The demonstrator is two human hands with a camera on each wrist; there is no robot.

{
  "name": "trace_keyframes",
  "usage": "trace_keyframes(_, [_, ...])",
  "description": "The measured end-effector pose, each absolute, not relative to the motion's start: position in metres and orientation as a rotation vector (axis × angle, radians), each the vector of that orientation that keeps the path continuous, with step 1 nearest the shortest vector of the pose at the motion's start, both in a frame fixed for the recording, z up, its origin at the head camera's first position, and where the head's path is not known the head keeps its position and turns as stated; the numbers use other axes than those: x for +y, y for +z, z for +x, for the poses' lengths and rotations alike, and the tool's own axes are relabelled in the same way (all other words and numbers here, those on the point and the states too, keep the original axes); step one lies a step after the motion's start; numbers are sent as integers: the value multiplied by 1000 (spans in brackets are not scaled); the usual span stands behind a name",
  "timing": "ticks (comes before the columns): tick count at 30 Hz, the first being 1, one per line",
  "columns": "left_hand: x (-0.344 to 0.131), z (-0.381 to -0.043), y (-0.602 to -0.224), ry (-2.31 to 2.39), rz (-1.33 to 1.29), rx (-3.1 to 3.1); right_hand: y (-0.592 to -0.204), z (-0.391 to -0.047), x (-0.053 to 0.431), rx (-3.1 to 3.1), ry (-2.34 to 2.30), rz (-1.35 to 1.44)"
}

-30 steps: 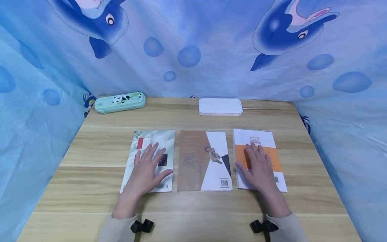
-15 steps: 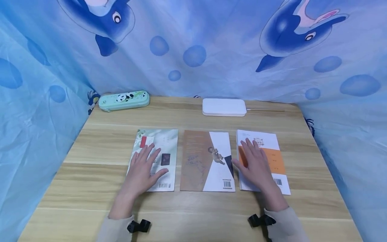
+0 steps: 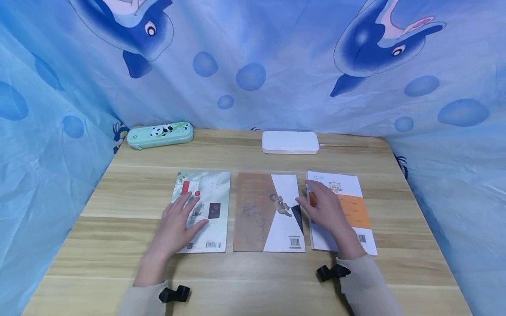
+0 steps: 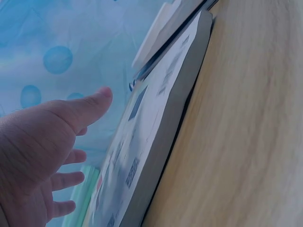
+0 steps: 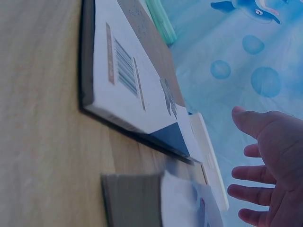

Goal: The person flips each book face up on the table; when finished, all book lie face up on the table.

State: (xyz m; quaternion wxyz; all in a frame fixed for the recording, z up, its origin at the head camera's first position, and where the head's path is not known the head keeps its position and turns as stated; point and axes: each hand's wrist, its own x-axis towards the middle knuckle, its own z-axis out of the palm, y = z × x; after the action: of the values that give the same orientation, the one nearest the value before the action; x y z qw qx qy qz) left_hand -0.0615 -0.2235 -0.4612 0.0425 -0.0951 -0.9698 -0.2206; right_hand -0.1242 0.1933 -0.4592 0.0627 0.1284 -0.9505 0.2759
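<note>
Three books lie flat in a row on the table. My left hand [image 3: 174, 226] hovers over the left edge of the pale green book [image 3: 215, 193], fingers spread and apart from its cover in the left wrist view. The brown and white book [image 3: 253, 210] lies in the middle, touched by neither hand. Above the left side of the white and orange book [image 3: 357, 215] is my right hand [image 3: 328, 208], its thumb reaching toward the middle book. Relaxed fingers [image 5: 253, 172] hold nothing in the right wrist view.
At the table's back left lies a mint pencil case [image 3: 160, 135] with pandas on it. A white flat box [image 3: 290, 142] stands at the back, with a thin stick [image 3: 344, 145] to its right. Blue dolphin-printed curtains [image 3: 253, 52] enclose the table [image 3: 245, 281].
Both hands have shifted left across their books, the left one uncovering more of the pale green cover. My right hand has turned inward toward the middle book. The books stay in place.
</note>
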Motion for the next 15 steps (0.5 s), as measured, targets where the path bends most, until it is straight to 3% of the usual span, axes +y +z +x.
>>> trace_keyframes(15, [-242, -39, -460, -785, -110, -3075, -461, -142, 168, -2953, 962, 376])
